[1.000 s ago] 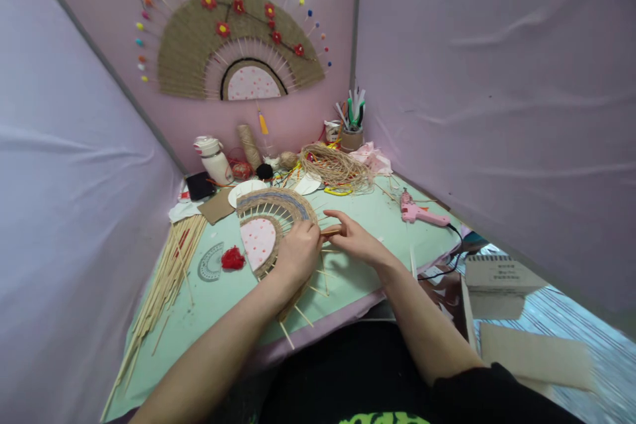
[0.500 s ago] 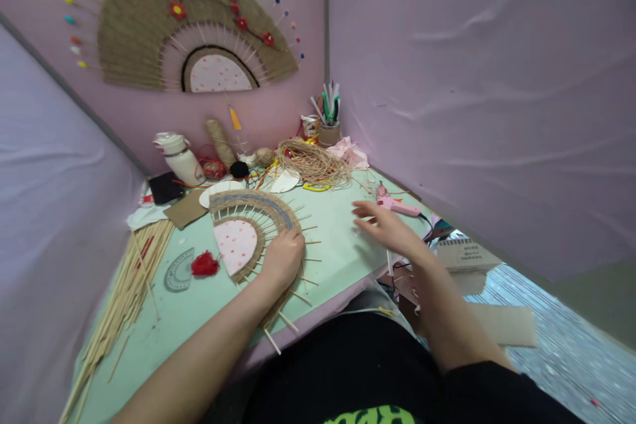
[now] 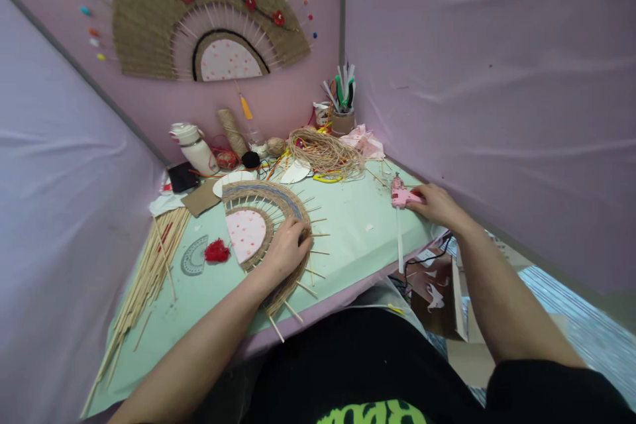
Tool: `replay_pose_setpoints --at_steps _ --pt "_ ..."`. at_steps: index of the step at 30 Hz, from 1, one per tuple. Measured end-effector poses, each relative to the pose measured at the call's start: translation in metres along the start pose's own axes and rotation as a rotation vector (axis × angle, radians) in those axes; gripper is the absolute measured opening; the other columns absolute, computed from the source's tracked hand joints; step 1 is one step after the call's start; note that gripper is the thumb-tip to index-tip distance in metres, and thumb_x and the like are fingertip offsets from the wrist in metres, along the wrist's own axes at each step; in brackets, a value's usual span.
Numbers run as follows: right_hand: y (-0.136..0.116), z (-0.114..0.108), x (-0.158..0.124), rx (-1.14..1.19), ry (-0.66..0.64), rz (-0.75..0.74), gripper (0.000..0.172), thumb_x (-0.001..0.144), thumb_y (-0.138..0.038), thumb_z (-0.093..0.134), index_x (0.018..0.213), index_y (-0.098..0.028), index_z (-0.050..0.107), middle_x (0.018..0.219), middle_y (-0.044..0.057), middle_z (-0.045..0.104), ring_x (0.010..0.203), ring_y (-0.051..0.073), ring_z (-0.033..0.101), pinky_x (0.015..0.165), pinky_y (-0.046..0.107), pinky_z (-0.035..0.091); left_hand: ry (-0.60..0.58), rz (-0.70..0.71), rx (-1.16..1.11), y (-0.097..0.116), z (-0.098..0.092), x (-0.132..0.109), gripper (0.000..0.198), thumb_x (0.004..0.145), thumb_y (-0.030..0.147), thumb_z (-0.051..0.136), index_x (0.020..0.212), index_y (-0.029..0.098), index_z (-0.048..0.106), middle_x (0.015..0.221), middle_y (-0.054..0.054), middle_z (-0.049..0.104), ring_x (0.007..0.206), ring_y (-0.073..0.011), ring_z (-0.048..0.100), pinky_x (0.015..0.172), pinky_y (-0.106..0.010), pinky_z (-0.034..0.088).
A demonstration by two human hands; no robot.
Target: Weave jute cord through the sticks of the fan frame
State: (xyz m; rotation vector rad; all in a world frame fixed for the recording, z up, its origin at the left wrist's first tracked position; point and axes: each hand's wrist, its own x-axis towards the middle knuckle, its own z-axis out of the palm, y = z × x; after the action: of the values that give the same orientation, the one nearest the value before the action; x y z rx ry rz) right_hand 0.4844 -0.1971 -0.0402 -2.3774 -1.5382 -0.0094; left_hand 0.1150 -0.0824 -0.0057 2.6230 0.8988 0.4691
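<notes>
My left hand point(image 3: 288, 246) rests on a half-round woven fan point(image 3: 248, 191), its fingers curled over the outer twine band. Thin sticks poke out beyond the fan's rim, and a pink dotted half-circle point(image 3: 245, 234) forms its middle. At the table's right side my right hand point(image 3: 438, 207) grips the handle of a pink hot glue gun point(image 3: 399, 193) between thumb and fingers. From the gun a long white glue stick point(image 3: 400, 242) reaches down towards the table's front edge.
Bamboo sticks point(image 3: 144, 278), a protractor point(image 3: 193, 256) and red yarn point(image 3: 217, 251) lie on the left. Along the back are a white bottle point(image 3: 195, 149), a twine roll point(image 3: 232, 134), coiled twine point(image 3: 325, 152) and a tool cup point(image 3: 342, 122). A finished fan point(image 3: 144, 20) hangs on the wall.
My right hand, open and in the air before, has moved right and closed on the glue gun, whose direction has turned. The left hand stays on the fan. The view has shifted somewhat.
</notes>
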Motion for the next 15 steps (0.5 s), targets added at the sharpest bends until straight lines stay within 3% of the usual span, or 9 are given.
replay_pose_setpoints --at_steps 4,9,12,15 --pt "-0.005 -0.011 -0.015 0.163 0.069 0.026 0.043 0.076 -0.045 0.057 0.104 -0.013 0.065 0.099 0.015 0.065 0.088 0.026 0.059 0.075 0.034 0.045 -0.096 0.062 -0.037 -0.009 -0.035 -0.022 0.038 0.087 0.023 0.047 0.124 0.019 0.053 0.131 -0.011 0.052 0.121 -0.0223 0.050 0.104 -0.039 0.039" --pt "-0.016 -0.031 -0.045 0.519 0.092 0.047 0.047 0.080 -0.051 0.054 0.112 -0.017 0.061 0.109 0.012 0.066 0.092 0.025 0.062 0.074 0.033 0.049 -0.246 0.015 0.023 -0.037 -0.081 -0.078 0.055 0.083 0.016 0.044 0.138 0.025 0.042 0.148 -0.005 0.039 0.133 -0.0213 0.040 0.109 -0.038 0.036" --pt "-0.029 -0.033 -0.054 0.580 0.080 0.029 0.048 0.079 -0.055 0.056 0.110 -0.018 0.063 0.109 0.011 0.067 0.092 0.025 0.063 0.075 0.034 0.050 -0.251 -0.008 0.020 -0.037 -0.091 -0.103 0.057 0.083 0.016 0.044 0.139 0.028 0.041 0.147 -0.004 0.041 0.132 -0.0225 0.042 0.108 -0.041 0.037" --pt "-0.048 -0.028 -0.057 0.652 0.104 -0.006 0.049 0.077 -0.056 0.060 0.108 -0.019 0.064 0.104 0.009 0.068 0.088 0.024 0.063 0.074 0.034 0.050 -0.180 -0.038 0.024 -0.016 -0.087 -0.100 0.049 0.087 0.028 0.049 0.135 0.025 0.046 0.139 -0.008 0.050 0.124 -0.0238 0.050 0.104 -0.041 0.041"
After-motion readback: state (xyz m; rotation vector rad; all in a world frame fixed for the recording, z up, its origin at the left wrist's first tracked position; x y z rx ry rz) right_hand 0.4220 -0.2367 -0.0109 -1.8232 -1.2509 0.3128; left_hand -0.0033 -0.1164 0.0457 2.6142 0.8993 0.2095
